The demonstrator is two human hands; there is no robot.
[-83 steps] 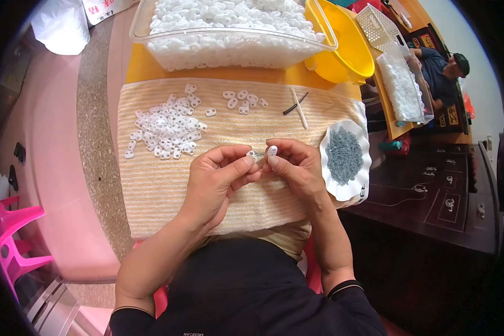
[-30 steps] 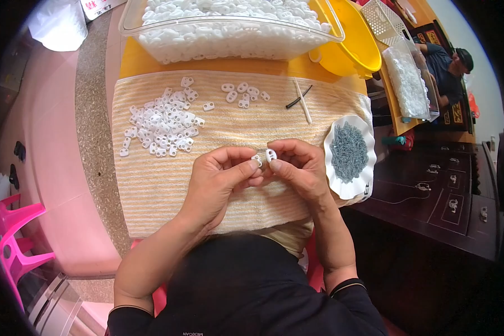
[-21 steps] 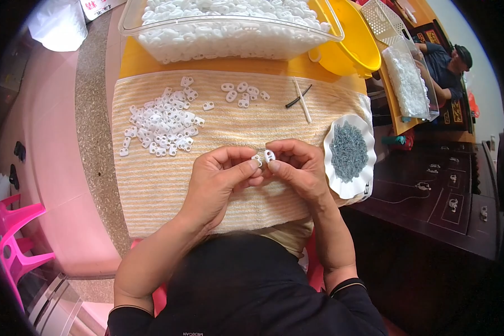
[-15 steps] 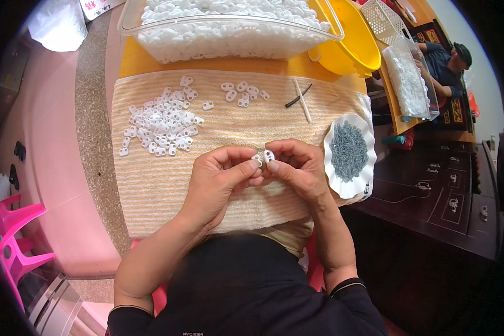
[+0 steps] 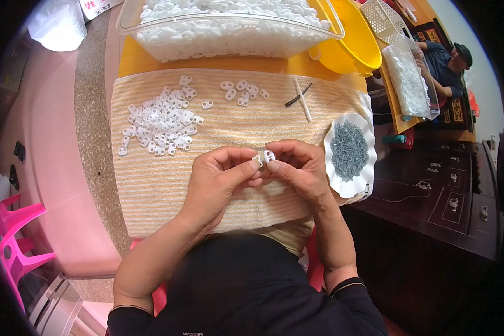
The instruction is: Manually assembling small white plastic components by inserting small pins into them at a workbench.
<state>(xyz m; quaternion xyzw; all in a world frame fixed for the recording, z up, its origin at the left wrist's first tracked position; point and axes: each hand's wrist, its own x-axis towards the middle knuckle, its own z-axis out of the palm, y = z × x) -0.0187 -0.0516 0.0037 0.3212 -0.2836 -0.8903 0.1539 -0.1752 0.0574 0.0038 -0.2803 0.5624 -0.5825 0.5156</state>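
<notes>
My left hand [image 5: 218,178] pinches a small white plastic piece with holes [image 5: 257,160] between thumb and fingers. Close against it, my right hand [image 5: 301,171] holds a white oval two-hole piece [image 5: 269,155], like part of a cord lock. The fingertips partly cover both pieces, and whether they touch cannot be told. Left of my hands lies a pile of white two-hole pieces [image 5: 162,120] on the striped towel [image 5: 168,193]. A few rounder white pieces [image 5: 241,85] sit beyond my hands. To the right, a white wavy-edged dish [image 5: 348,190] holds many small grey springs [image 5: 349,150].
A clear bin [image 5: 218,47] full of white pieces stands at the back, beside a yellow basin [image 5: 350,47]. A white stick [image 5: 302,99] and a black stick [image 5: 292,103] lie crossed on the towel. Another person [image 5: 442,70] sits at the far right by a second bin [image 5: 409,81].
Almost nothing differs. Both hands keep their grip in the same place, with the right-hand piece turned very slightly.
</notes>
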